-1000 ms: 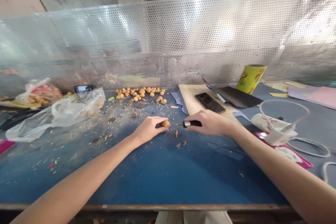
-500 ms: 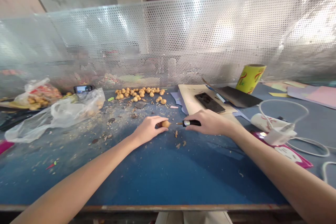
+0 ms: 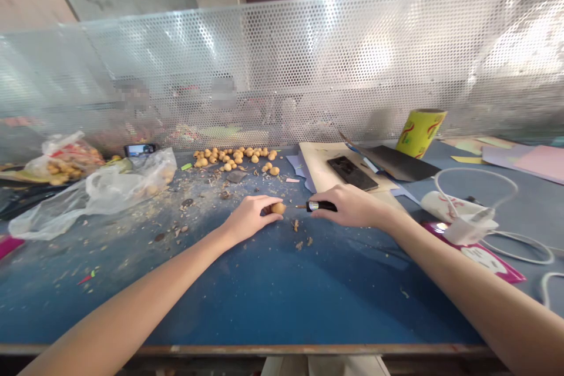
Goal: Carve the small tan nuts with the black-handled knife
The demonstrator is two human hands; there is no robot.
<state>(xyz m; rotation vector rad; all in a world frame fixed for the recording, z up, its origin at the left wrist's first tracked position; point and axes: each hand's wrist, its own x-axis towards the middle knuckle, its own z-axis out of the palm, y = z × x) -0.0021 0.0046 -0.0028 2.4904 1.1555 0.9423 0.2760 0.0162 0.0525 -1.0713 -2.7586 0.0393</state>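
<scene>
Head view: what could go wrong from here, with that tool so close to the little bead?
The small black-handled tool in the right hand points its tip at the little bead held in the left hand, so a slip could catch that hand. The bead is small and rounded, so if it slipped it might roll away among the shavings on the blue table.

your left hand (image 3: 251, 217) pinches a small tan bead (image 3: 278, 208) against the blue tabletop (image 3: 264, 299). your right hand (image 3: 352, 205) grips a black-handled pointed tool (image 3: 321, 206), its tip just beside the bead. more tan beads (image 3: 233, 158) lie near the far edge, past scattered shavings (image 3: 198, 211).
</scene>
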